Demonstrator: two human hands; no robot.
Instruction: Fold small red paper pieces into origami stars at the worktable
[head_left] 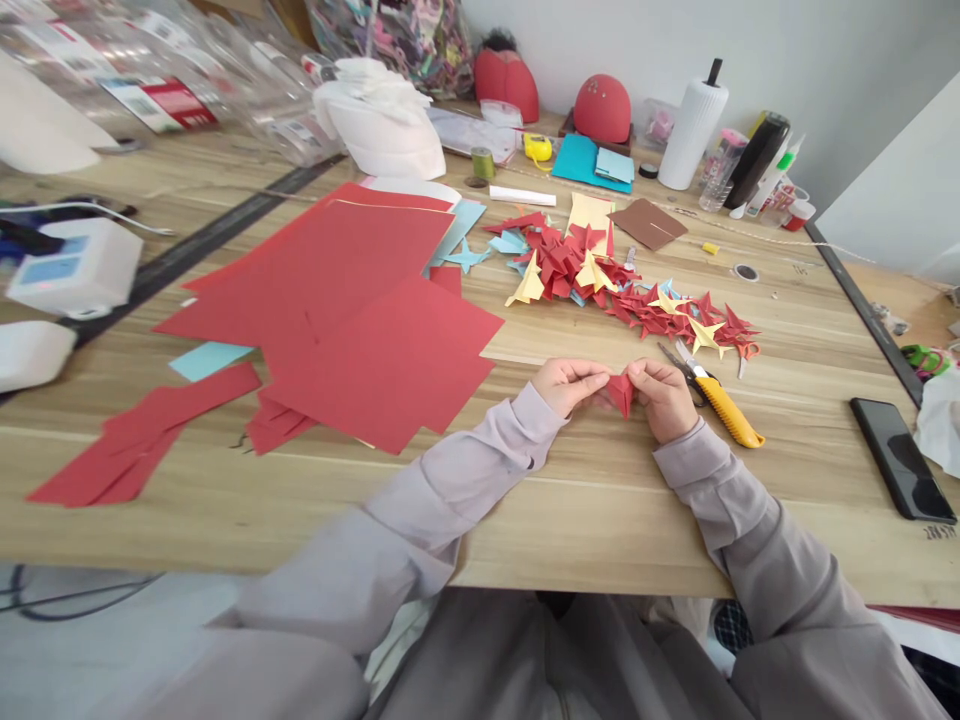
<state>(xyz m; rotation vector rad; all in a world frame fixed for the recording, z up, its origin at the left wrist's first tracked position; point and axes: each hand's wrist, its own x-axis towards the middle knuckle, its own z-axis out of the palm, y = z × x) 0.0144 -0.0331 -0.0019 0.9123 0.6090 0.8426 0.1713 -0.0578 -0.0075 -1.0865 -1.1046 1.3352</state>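
Note:
Between my hands is a small piece of folded red paper, pointed at its lower end. My left hand pinches its left side, and my right hand pinches its right side with thumb and finger. Right beside my right hand lie a yellow utility knife and dark-handled scissors, partly hidden by that hand. Beyond the hands is a heap of folded paper stars, mostly red with some yellow and blue. Large red paper sheets spread to the left.
Red paper strips lie at the left front. A phone rests near the right edge. Along the back stand a white bottle, a yellow tape measure and a red pincushion-like dome. Plastic bottles crowd the back left.

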